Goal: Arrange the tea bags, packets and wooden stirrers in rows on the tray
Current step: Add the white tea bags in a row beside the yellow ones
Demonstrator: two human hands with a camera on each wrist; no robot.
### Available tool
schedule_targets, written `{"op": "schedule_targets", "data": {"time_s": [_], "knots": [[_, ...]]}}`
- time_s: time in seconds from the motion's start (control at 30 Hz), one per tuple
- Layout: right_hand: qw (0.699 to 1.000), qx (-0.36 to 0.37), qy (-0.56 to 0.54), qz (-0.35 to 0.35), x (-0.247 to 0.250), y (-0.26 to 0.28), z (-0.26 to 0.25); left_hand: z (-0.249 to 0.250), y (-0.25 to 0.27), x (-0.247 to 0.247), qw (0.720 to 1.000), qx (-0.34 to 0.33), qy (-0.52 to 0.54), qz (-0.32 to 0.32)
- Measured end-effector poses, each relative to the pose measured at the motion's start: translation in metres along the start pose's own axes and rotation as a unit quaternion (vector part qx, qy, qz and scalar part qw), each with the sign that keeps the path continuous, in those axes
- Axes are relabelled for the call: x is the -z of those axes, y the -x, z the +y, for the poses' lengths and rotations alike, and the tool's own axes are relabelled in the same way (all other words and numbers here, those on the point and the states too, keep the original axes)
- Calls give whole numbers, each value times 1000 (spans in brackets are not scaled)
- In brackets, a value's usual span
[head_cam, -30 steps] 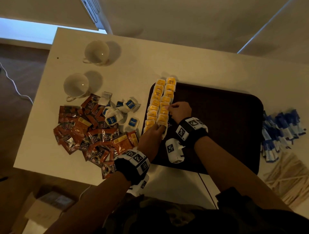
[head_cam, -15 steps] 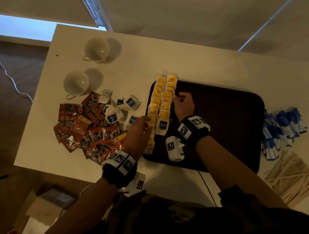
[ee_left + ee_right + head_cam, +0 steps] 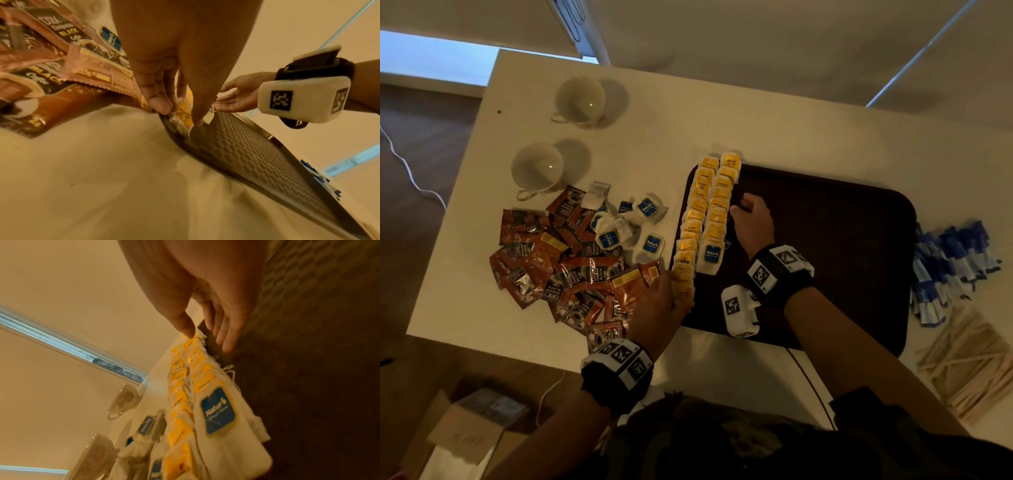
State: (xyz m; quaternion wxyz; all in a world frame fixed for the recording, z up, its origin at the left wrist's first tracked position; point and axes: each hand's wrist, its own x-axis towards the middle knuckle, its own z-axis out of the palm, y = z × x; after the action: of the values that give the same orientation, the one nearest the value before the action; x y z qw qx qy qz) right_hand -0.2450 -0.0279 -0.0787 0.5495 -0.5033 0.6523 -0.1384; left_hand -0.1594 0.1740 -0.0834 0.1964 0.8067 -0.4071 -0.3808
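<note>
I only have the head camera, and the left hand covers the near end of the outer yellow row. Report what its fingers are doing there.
Observer: In the left wrist view, the left hand pinches one yellow-tagged tea bag between thumb and fingers, right at the rim of the tray.
Operator: Now the right hand. From above it looks like a fist.
Observer: It isn't one. The right wrist view shows the right hand with straight fingers, holding nothing. Its thumb tip is on the inner row of yellow tags, towards the far end.
</note>
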Motion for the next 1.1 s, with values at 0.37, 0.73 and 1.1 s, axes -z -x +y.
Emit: {"op": "schedule_targets", "data": {"time_s": [0.37, 0.73, 1.1], "knots": [[990, -5, -110, -89, -4, -7, -25, 3, 0, 13, 1000, -2, 4, 26], [993, -3, -96, -72, 1, -5, -30, 1, -23, 44, 990, 34, 59, 126], [991, 29, 24, -126, 16, 38, 6, -2, -121, 114, 994, -24, -107, 10]]}}
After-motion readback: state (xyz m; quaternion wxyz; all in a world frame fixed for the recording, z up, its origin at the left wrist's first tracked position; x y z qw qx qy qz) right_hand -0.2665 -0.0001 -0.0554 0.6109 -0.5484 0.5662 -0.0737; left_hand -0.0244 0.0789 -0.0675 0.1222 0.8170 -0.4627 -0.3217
